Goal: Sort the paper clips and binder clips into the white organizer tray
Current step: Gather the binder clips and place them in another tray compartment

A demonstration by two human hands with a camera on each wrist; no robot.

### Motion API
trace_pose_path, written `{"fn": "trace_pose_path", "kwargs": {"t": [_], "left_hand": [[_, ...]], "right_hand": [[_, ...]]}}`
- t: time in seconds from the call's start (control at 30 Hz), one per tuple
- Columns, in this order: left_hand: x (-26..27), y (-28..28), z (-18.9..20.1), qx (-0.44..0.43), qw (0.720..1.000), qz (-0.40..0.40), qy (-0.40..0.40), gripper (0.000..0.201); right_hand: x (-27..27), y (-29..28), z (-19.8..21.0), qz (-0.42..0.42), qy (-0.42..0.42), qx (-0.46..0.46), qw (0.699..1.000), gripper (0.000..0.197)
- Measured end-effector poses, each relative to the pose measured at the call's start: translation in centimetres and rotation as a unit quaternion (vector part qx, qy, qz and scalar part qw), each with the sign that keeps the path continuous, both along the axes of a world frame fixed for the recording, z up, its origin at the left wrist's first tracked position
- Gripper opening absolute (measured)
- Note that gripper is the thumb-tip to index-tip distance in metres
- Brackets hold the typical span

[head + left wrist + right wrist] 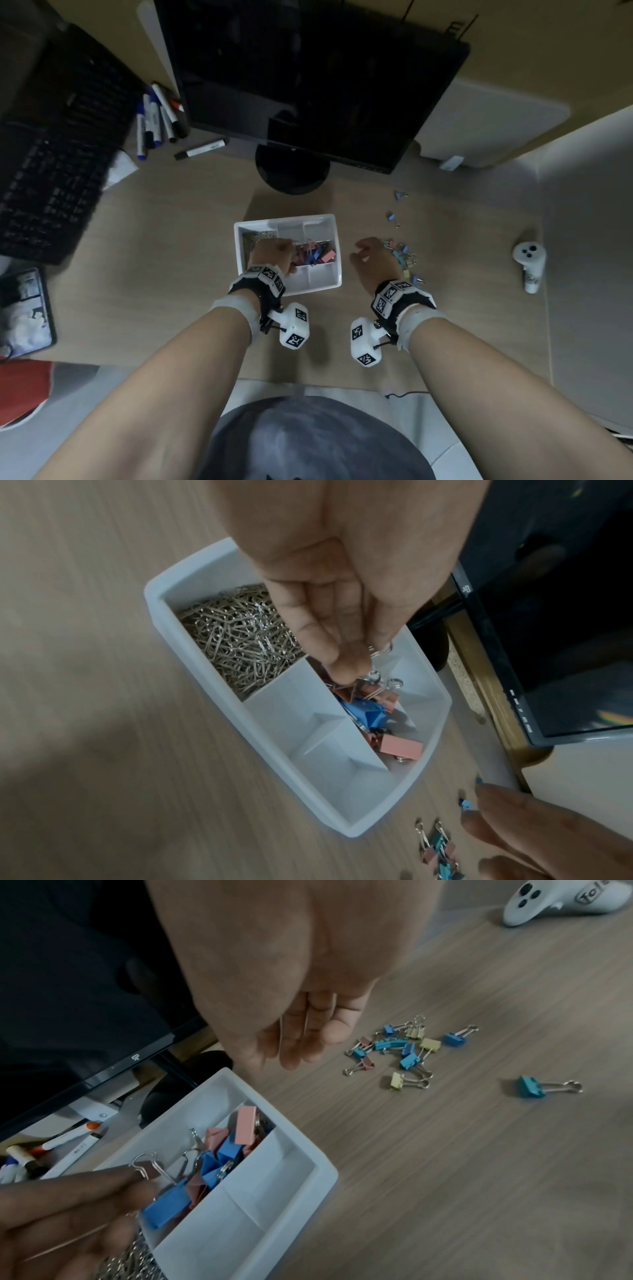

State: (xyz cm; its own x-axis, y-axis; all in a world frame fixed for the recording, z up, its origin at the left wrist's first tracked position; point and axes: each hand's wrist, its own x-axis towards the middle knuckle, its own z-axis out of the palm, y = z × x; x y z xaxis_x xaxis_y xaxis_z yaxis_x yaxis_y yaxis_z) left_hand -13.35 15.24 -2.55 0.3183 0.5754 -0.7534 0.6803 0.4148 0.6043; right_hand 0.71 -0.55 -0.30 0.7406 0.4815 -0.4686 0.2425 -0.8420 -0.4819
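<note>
The white organizer tray (284, 219) sits mid-desk. Its left compartment holds silver paper clips (232, 637); the middle one holds pink and blue binder clips (369, 712). My left hand (349, 669) hovers over that middle compartment and pinches the wire handle of a pink binder clip (143, 1167). Right of the tray, my right hand (294, 1047) hangs with relaxed fingers and holds nothing. A loose pile of small coloured binder clips (400, 1047) lies just beyond its fingertips. One teal clip (531, 1087) lies apart from the pile.
A dark monitor (308, 85) on a round base (291, 168) stands behind the tray. At the left are a black keyboard (58, 147) and several markers (157, 116). A white controller (529, 263) lies far right. A few stray clips (399, 196) lie farther back.
</note>
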Motion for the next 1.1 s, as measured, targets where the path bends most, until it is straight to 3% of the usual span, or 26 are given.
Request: {"fn": "trace_pose_path", "kwargs": {"t": [0.13, 0.33, 0.43, 0.57, 0.7, 0.83, 0.9, 1.0, 1.1], "left_hand": [[1.2, 0.2, -2.1, 0.064, 0.997, -0.026, 0.02, 0.043], [5.8, -2.5, 2.7, 0.143, 0.985, -0.078, 0.058, 0.015], [8.4, -5.0, 3.0, 0.144, 0.978, -0.125, 0.089, 0.019], [10.7, -9.3, 0.5, 0.06, 0.995, -0.063, 0.044, 0.02], [11.9, -13.1, -0.7, -0.081, 0.992, 0.095, 0.022, 0.018], [11.1, -16.3, -2.4, -0.131, 0.981, 0.133, 0.053, 0.026], [10.5, -17.2, -2.8, -0.146, 0.977, 0.147, 0.052, 0.02], [10.3, -17.2, -2.9, -0.158, 0.974, 0.151, 0.058, 0.005], [10.8, -16.5, -3.3, -0.149, 0.973, 0.165, 0.061, 0.024]], "right_hand": [[0.8, -1.4, 0.6, -0.006, 0.008, -0.016, 1.0, 0.027], [4.3, -4.1, 0.1, -0.004, 0.023, -0.113, 0.993, 0.042], [6.8, -6.7, -0.3, -0.048, 0.038, -0.11, 0.992, 0.037], [10.2, -11.2, -1.8, -0.018, 0.122, -0.173, 0.977, 0.02], [11.7, -13.7, -3.4, -0.044, 0.327, -0.14, 0.933, 0.006], [10.0, -14.5, -5.1, 0.083, 0.398, -0.202, 0.891, 0.013], [9.3, -14.3, -6.0, 0.138, 0.375, -0.202, 0.895, 0.018], [10.0, -12.8, -6.7, 0.213, 0.242, -0.116, 0.939, 0.018], [11.5, -10.2, -6.1, 0.221, 0.199, -0.053, 0.953, 0.014]]}}
